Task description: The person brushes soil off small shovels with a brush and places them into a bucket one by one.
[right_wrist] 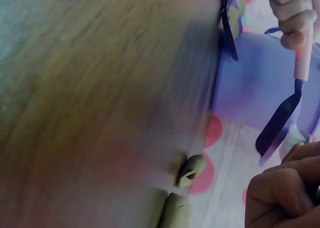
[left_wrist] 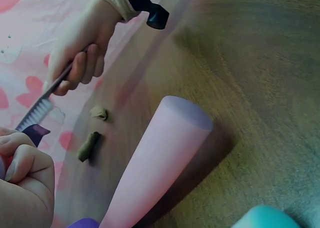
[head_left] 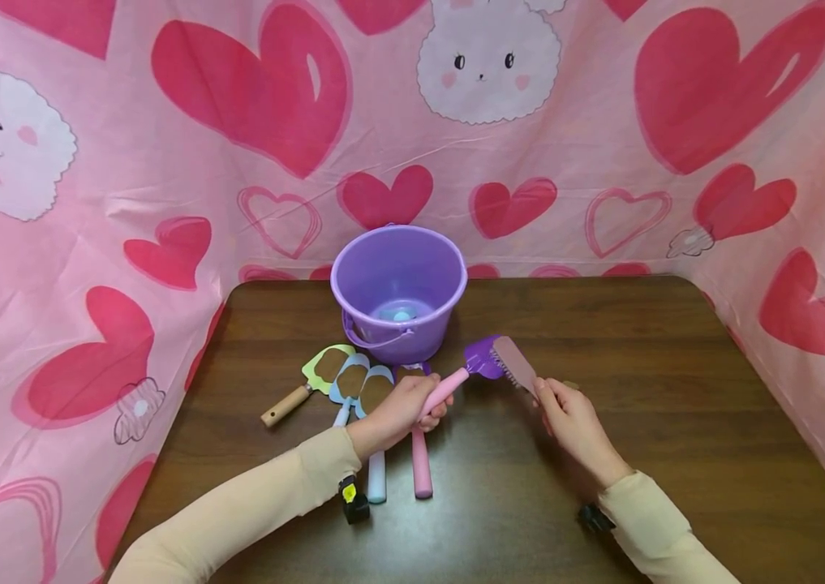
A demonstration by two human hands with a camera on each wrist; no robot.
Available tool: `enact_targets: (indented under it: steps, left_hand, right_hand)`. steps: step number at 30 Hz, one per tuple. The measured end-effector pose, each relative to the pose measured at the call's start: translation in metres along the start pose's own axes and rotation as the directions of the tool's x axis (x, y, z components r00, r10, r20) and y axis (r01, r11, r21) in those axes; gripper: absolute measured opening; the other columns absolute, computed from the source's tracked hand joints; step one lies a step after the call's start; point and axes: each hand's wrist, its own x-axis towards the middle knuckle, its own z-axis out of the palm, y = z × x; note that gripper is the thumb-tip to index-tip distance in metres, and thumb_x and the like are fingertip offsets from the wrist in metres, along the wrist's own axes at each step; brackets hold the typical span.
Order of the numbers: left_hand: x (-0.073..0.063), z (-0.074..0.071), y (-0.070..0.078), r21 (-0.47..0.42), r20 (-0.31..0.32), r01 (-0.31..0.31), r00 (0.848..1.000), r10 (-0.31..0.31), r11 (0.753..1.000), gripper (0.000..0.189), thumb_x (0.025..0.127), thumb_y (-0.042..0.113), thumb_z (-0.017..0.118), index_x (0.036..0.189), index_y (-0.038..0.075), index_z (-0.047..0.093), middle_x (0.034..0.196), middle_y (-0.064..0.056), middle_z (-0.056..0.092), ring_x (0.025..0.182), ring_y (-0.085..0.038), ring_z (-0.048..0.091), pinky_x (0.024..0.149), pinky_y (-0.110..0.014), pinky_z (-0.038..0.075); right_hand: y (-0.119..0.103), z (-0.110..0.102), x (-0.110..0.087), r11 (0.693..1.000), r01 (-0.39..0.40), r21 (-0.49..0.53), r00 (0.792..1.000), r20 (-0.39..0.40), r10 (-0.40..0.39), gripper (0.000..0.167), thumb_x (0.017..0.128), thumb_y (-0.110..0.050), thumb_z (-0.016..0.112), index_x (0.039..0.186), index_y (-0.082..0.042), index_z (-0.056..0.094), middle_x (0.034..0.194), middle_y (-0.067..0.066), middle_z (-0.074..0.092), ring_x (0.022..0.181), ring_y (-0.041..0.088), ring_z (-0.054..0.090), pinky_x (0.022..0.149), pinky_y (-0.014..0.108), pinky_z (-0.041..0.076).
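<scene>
L hand [head_left: 401,411] curled round the pink-handled shovel [head_left: 453,384], R hand [head_left: 574,418] gripping the brush [head_left: 517,362], both tools held above the table [head_left: 675,389], just R of the purple bucket [head_left: 397,345]; bristles [left_wrist: 41,112] right up at the blade [head_left: 481,359], contact hard to tell. Best technique prob. L steady, blade level, R w/ short, light strokes

Room right of right hand [head_left: 578,422]; bucket [head_left: 427,337] behind, shovels [head_left: 375,391] beneath left hand [head_left: 399,412] block way.
</scene>
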Motion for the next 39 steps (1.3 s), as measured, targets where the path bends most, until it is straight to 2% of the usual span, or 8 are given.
enact_targets:
  steps: [7, 10, 16, 21, 30, 32, 34, 39]
  left_hand:
    - [-0.002, 0.0, 0.004, 0.022, 0.012, 0.008, 1.0, -0.008, 1.0, 0.044, 0.113, 0.026, 0.031, 0.088, 0.003, 0.058, 0.063, 0.002, 0.047, 0.05, -0.006, 0.037, 0.051, -0.02, 0.03]
    - [-0.003, 0.0, 0.003, 0.03, 0.014, 0.017, 1.0, -0.017, 0.999, 0.045, 0.114, 0.026, 0.03, 0.088, 0.004, 0.058, 0.063, 0.002, 0.048, 0.05, -0.006, 0.038, 0.051, -0.02, 0.031]
    - [-0.001, 0.001, 0.001, 0.06, 0.032, 0.004, 0.999, -0.006, 0.998, 0.045, 0.113, 0.024, 0.031, 0.089, -0.001, 0.06, 0.063, 0.001, 0.049, 0.051, -0.006, 0.039, 0.05, -0.02, 0.033]
    - [-0.001, 0.001, -0.001, 0.088, 0.035, -0.027, 0.999, 0.024, 0.996, 0.042, 0.112, 0.02, 0.033, 0.089, -0.002, 0.061, 0.061, 0.001, 0.05, 0.05, -0.007, 0.04, 0.05, -0.021, 0.034]
    - [-0.012, 0.002, 0.005, 0.221, 0.043, -0.086, 0.996, 0.079, 0.971, 0.048, 0.112, 0.021, 0.036, 0.098, -0.016, 0.063, 0.062, 0.0, 0.054, 0.052, -0.006, 0.043, 0.051, -0.021, 0.037]
    - [-0.018, 0.004, 0.012, 0.281, 0.062, -0.138, 0.99, 0.125, 0.95, 0.046, 0.112, 0.02, 0.039, 0.097, -0.015, 0.065, 0.063, 0.0, 0.054, 0.053, -0.007, 0.044, 0.051, -0.021, 0.037]
    - [-0.023, 0.006, 0.021, 0.379, 0.083, -0.21, 0.978, 0.193, 0.901, 0.043, 0.112, 0.022, 0.044, 0.094, -0.01, 0.068, 0.063, 0.001, 0.054, 0.055, -0.006, 0.045, 0.051, -0.021, 0.036]
    - [-0.042, 0.008, 0.055, 0.613, 0.099, -0.331, 0.933, 0.346, 0.717, 0.029, 0.107, 0.026, 0.056, 0.087, 0.01, 0.07, 0.064, 0.005, 0.055, 0.057, -0.006, 0.046, 0.054, -0.022, 0.035]
  right_hand:
    - [0.001, -0.01, 0.005, 0.995, -0.1, -0.02, 0.994, -0.044, 0.099, 0.044, 0.112, -0.033, 0.046, 0.09, 0.001, 0.061, 0.059, 0.001, 0.05, 0.048, 0.012, 0.046, 0.048, 0.028, 0.038]
    - [0.001, -0.012, 0.007, 0.997, -0.076, -0.032, 0.996, -0.046, 0.074, 0.043, 0.112, -0.033, 0.046, 0.088, -0.001, 0.061, 0.058, 0.001, 0.05, 0.048, 0.012, 0.045, 0.047, 0.029, 0.037]
    - [-0.003, -0.01, 0.01, 1.0, 0.005, -0.01, 1.0, 0.021, -0.005, 0.042, 0.112, -0.032, 0.048, 0.089, 0.001, 0.06, 0.057, 0.001, 0.05, 0.047, 0.013, 0.045, 0.044, 0.03, 0.037]
    - [-0.003, -0.012, 0.012, 0.999, -0.035, -0.006, 0.999, -0.003, 0.035, 0.044, 0.113, -0.034, 0.046, 0.09, 0.001, 0.061, 0.057, 0.0, 0.05, 0.047, 0.012, 0.045, 0.045, 0.029, 0.036]
    - [0.002, -0.023, 0.013, 0.996, -0.093, -0.011, 0.992, -0.082, 0.092, 0.047, 0.113, -0.036, 0.043, 0.094, 0.002, 0.062, 0.059, 0.002, 0.051, 0.047, 0.012, 0.045, 0.046, 0.029, 0.038]
    - [0.003, -0.025, 0.012, 0.994, -0.11, 0.012, 0.989, -0.102, 0.11, 0.049, 0.113, -0.038, 0.042, 0.095, 0.003, 0.061, 0.058, 0.001, 0.051, 0.046, 0.012, 0.043, 0.044, 0.03, 0.038]
    - [0.004, -0.028, 0.012, 0.991, -0.127, 0.044, 0.984, -0.117, 0.132, 0.051, 0.113, -0.04, 0.041, 0.097, 0.004, 0.061, 0.058, 0.0, 0.05, 0.044, 0.012, 0.042, 0.041, 0.031, 0.037]
    - [0.005, -0.034, 0.011, 0.987, -0.143, 0.067, 0.982, -0.111, 0.15, 0.052, 0.113, -0.041, 0.041, 0.099, 0.005, 0.06, 0.057, -0.001, 0.05, 0.042, 0.013, 0.041, 0.04, 0.032, 0.037]
